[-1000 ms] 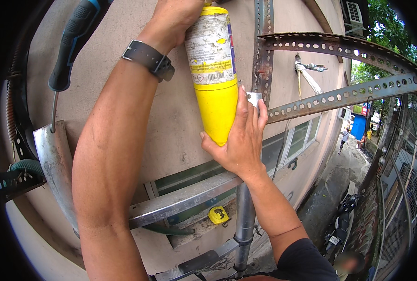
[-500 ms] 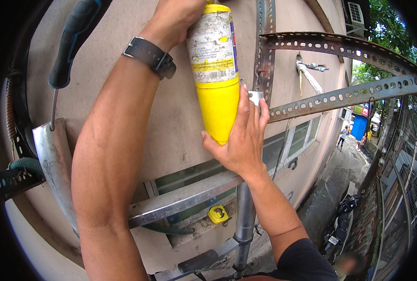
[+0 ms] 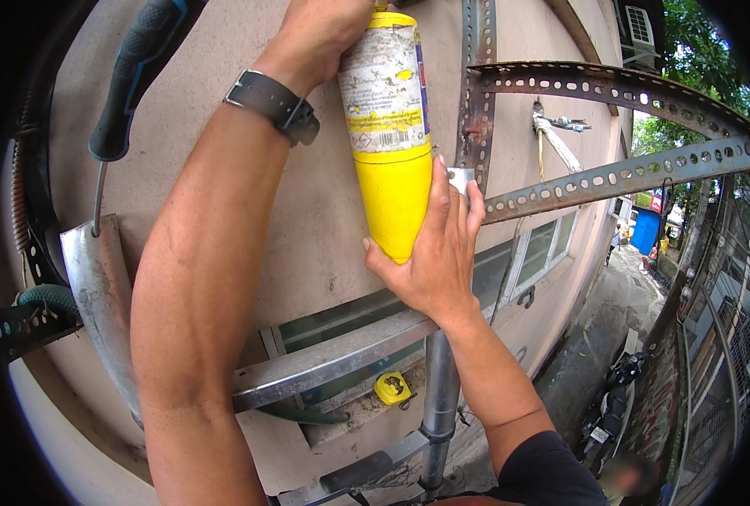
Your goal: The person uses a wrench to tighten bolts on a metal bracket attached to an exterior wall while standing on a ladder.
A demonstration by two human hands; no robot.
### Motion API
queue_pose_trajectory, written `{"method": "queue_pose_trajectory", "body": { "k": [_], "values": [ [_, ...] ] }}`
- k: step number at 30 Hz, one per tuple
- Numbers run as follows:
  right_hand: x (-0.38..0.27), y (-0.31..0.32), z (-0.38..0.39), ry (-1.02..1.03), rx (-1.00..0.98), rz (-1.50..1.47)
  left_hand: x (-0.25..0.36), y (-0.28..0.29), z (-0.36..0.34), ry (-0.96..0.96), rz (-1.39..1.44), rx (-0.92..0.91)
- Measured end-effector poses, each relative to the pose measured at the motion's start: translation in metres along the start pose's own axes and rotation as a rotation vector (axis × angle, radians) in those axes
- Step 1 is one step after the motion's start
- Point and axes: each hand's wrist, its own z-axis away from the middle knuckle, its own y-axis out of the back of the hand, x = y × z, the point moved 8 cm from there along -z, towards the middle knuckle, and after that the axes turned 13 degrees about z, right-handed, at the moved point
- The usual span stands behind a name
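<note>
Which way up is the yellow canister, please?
Roughly upright; the yellow canister has its neck uppermost by the left hand, its lower end in the right hand.

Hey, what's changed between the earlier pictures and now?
Very little: nothing was taken hold of or let go. The distant walker now barely shows. The right hand still cups the base of the yellow canister, the left hand stays by its top; the black-and-blue handled tool and yellow tape measure haven't moved.
</note>
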Motion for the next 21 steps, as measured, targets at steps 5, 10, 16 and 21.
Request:
{"method": "queue_pose_trajectory", "body": {
  "k": [5,10,16,21],
  "values": [
    [-0.001,-0.002,0.0,0.002,-0.005,-0.003,-0.004,0.002,-0.007,0.0,0.044,-0.015],
    [0.0,-0.001,0.0,0.003,-0.002,-0.003,-0.007,0.002,-0.01,-0.019,0.053,-0.034],
    [-0.001,-0.001,0.0,-0.001,-0.002,-0.001,-0.008,0.004,-0.012,-0.006,0.028,-0.021],
    [0.0,-0.003,0.0,-0.001,-0.003,0.015,-0.008,0.005,-0.011,-0.027,0.039,-0.014]
  ]
}}
